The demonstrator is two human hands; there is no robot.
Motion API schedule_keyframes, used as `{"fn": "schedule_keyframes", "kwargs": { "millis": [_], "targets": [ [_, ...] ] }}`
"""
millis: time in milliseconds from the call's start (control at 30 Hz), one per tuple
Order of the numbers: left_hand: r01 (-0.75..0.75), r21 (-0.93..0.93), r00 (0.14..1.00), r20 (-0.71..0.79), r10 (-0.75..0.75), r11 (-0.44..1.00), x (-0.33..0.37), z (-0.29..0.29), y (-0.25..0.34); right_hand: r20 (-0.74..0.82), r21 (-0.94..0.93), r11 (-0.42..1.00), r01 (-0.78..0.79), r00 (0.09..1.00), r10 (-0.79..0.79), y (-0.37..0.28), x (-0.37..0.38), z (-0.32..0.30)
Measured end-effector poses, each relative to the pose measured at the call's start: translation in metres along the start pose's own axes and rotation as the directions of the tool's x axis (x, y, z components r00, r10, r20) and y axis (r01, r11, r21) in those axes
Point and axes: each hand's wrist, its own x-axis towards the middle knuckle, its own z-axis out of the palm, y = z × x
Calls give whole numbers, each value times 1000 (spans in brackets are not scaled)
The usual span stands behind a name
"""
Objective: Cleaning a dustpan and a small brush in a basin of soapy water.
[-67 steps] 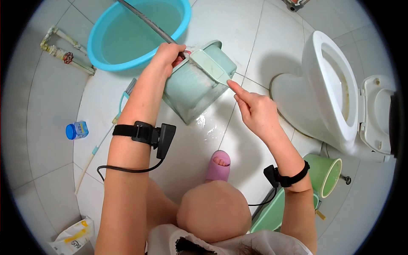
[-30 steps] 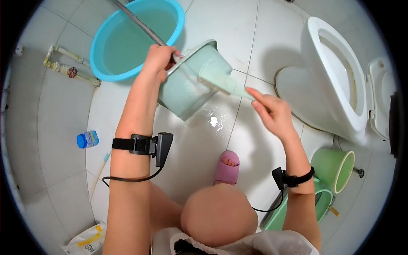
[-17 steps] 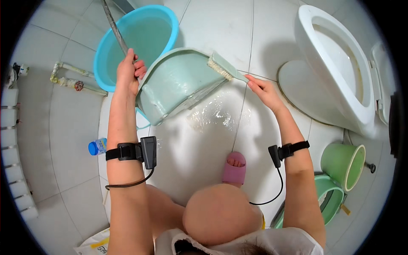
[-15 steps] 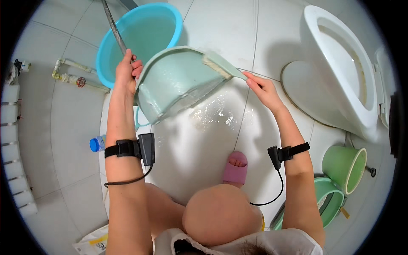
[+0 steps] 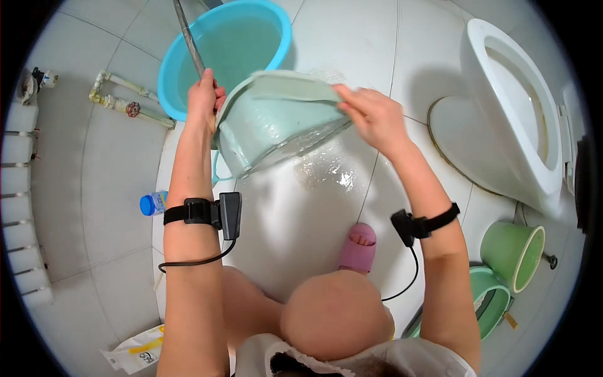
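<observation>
A pale green dustpan (image 5: 279, 129), wet and shiny, is tilted over the wet floor. My left hand (image 5: 206, 100) is closed round its grey metal pole (image 5: 188, 39), close to the pan. At the pan's right upper edge my right hand (image 5: 375, 118) is closed on the handle of a scrub brush, which the earlier frame shows plainly. Motion blurs the brush now, and its bristles cannot be made out against the pan. Just beyond my left hand stands a blue basin (image 5: 284, 47) holding water.
A white toilet (image 5: 496, 125) stands at right, with a green bucket (image 5: 505, 248) and a green basin (image 5: 496, 308) nearer me. Left are a blue-capped bottle (image 5: 151, 204), pipes with a red valve (image 5: 132, 109), a radiator (image 5: 17, 207) and a white packet (image 5: 135, 352).
My right hand has moved left and up along the pan with the brush, which has become blurred. The head view has shifted a little; my left hand keeps its grip on the pole.
</observation>
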Motion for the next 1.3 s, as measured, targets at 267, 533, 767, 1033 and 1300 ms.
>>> {"fn": "schedule_keyframes", "kwargs": {
  "millis": [267, 533, 767, 1033, 1300],
  "targets": [
    [-18, 56, 998, -60, 21, 998, -8, 6, 0, 22, -301, 944, -133, 989, 147, 29, -40, -11],
    [-17, 143, 992, -118, 34, 990, 0, -6, -1, 76, -247, 969, 27, 997, -9, -17, 4, 4],
    [-29, 108, 994, -103, 41, 994, -5, 12, 1, 153, -166, 849, -502, 837, 525, 32, -107, -41],
    [-33, 131, 987, -154, 53, 991, 9, -4, -2, 268, 111, 910, -399, 894, 359, -27, -48, -25],
    [-48, 134, 991, -118, 64, 990, 0, 8, 1, 287, 15, 888, -461, 852, 437, -16, -62, -36]
  ]
}}
